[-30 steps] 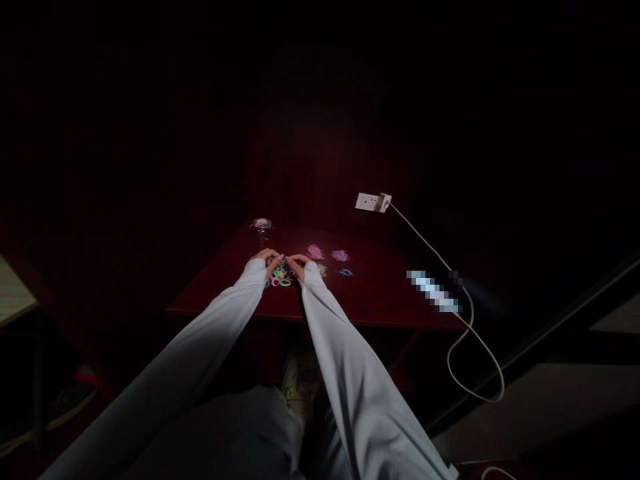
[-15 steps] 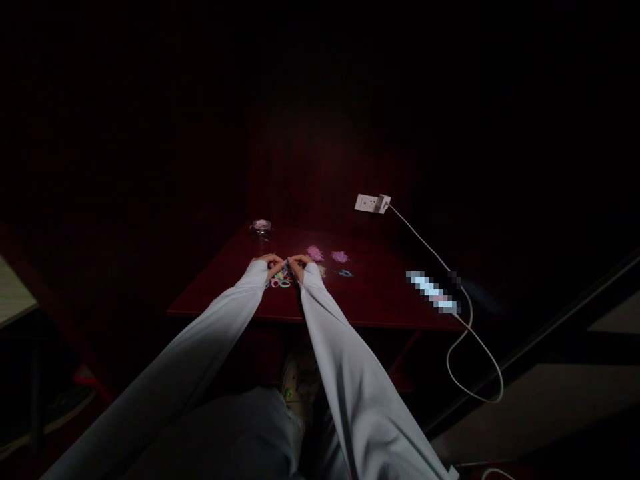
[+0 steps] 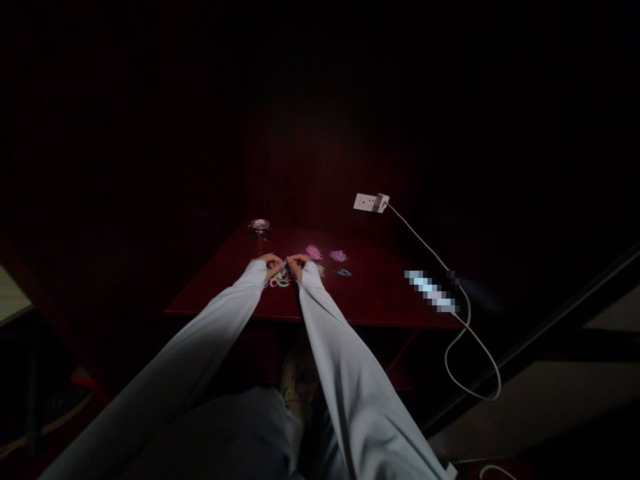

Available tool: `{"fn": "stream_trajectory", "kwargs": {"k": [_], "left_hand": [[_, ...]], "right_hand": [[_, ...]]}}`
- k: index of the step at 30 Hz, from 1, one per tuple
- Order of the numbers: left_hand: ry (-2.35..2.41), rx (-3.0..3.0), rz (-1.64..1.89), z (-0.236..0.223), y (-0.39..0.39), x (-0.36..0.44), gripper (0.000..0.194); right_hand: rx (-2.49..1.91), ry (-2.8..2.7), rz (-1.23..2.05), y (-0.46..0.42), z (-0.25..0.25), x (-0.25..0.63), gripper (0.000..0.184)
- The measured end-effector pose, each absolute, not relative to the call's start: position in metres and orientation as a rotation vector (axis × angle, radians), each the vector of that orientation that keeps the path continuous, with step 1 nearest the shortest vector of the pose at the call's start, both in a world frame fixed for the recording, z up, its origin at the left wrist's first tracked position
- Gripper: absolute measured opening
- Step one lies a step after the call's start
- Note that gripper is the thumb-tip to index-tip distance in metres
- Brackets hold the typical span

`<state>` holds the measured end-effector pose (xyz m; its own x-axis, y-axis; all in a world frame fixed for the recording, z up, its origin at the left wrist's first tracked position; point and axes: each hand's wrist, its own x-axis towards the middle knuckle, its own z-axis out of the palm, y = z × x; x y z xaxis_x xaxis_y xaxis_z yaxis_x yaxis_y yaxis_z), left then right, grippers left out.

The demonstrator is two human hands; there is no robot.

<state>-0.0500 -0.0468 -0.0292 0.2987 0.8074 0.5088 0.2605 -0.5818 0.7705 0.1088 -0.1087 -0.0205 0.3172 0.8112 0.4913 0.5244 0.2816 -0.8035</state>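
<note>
My left hand (image 3: pixel 271 262) and my right hand (image 3: pixel 298 263) come close together above the table, fingers closed in pinches. Something small sits between the fingertips, too dim and tiny to name. Just below the hands lies a pile of coloured ring-shaped bands (image 3: pixel 281 281), in green, pink, yellow and other colours, partly covered by the hands. A heap of pink thin pieces (image 3: pixel 314 252) lies beyond my right hand, with a purple heap (image 3: pixel 338 256) to its right. Nearer are a bluish cluster (image 3: pixel 344 272) and a pale heap (image 3: pixel 321 271) half hidden by the right hand.
On the dark red table (image 3: pixel 220 293), a clear jar (image 3: pixel 260 227) with pinkish contents stands at the back left. A blurred-out bright device (image 3: pixel 431 291) lies at the right edge, its white cable (image 3: pixel 417 233) running to a wall socket (image 3: pixel 367 202).
Both hands stay together over the coloured bands, with only slight finger movement. The whole view has shifted a little.
</note>
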Motion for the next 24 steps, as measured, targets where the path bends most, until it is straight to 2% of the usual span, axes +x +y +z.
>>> {"fn": "stream_trajectory", "kwargs": {"k": [5, 12, 20, 24], "left_hand": [[0.931, 1.999, 1.235, -0.033, -0.046, -0.05, 0.017], [0.867, 2.041, 1.153, -0.032, -0.044, -0.054, 0.018], [0.863, 2.101, 1.278, -0.027, -0.048, -0.056, 0.014], [0.837, 2.059, 1.253, -0.026, -0.048, -0.056, 0.015]], "right_hand": [[-1.388, -1.33, 0.294, -0.112, -0.018, 0.109, 0.019], [-1.478, -1.292, 0.159, -0.116, -0.01, 0.109, 0.022], [-1.943, -0.994, -0.143, -0.16, 0.014, 0.158, 0.025], [-2.152, -0.86, -0.167, -0.179, 0.016, 0.192, 0.025]]}}
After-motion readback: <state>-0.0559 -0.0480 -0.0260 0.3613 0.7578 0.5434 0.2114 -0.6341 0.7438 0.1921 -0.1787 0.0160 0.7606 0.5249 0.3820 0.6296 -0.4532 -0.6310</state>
